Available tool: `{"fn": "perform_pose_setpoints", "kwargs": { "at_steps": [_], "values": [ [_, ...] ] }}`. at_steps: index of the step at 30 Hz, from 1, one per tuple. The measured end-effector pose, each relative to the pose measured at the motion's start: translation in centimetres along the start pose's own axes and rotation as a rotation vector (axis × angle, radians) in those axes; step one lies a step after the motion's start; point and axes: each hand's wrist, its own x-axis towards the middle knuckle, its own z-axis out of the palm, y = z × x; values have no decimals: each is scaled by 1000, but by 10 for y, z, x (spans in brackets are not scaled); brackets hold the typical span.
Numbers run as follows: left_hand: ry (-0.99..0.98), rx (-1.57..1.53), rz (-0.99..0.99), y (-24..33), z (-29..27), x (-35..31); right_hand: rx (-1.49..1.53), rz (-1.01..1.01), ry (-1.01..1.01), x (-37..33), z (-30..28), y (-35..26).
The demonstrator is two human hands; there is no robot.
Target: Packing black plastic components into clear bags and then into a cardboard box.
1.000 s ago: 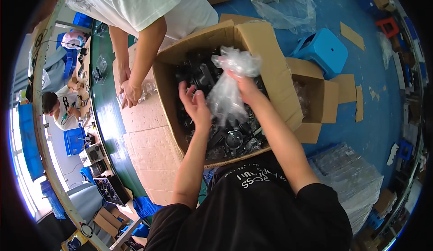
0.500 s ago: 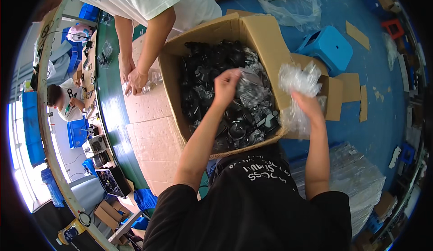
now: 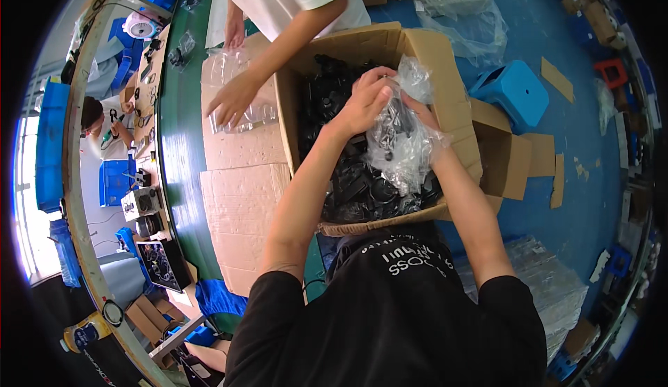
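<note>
Both my hands are over a large open cardboard box (image 3: 300, 225) filled with black plastic parts (image 3: 351, 178), several in clear bags. My left hand (image 3: 367, 101) has its fingers closed on the upper edge of a crumpled clear plastic bag (image 3: 400, 154). From the other side my right hand (image 3: 424, 115) grips the same bag, its fingers partly hidden by the plastic. Something dark shows through the film, but whether it is inside the bag or behind it I cannot tell.
At the left, a co-worker's hand (image 3: 236, 100) reaches over clear plastic packs (image 3: 261, 112) on a cardboard sheet (image 3: 243, 199). A blue stool (image 3: 511, 91) and an opened smaller carton (image 3: 513, 168) stand to the right. Plastic-wrapped goods (image 3: 550, 282) lie at lower right.
My right hand has come left from outside the box with the clear bag, meeting my left hand above the parts. The co-worker's hands have moved apart over the packs.
</note>
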Motion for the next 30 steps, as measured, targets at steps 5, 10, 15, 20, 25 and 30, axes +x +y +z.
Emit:
{"fn": "perform_pose_setpoints", "kwargs": {
  "at_steps": [5, 10, 15, 20, 25, 30],
  "values": [
    [-73, 374, 28, 4, -7, -7, -321, -147, 63, 7, 12, -5],
    [254, -611, -404, -15, 33, -57, -710, -563, 225, 24, 33, -6],
    [405, -405, -305, -21, 45, -70, -595, -493, 671, 55, 34, -33],
    [576, 210, -259, -22, 52, -63, -464, -606, 874, 21, 48, -100],
    [-114, 473, -178, -26, 79, -48, -1172, -626, 691, -65, -10, -126],
    [-111, 844, -339, -70, 131, 3, -1080, -117, 623, -85, -81, -60]
  ]
}}
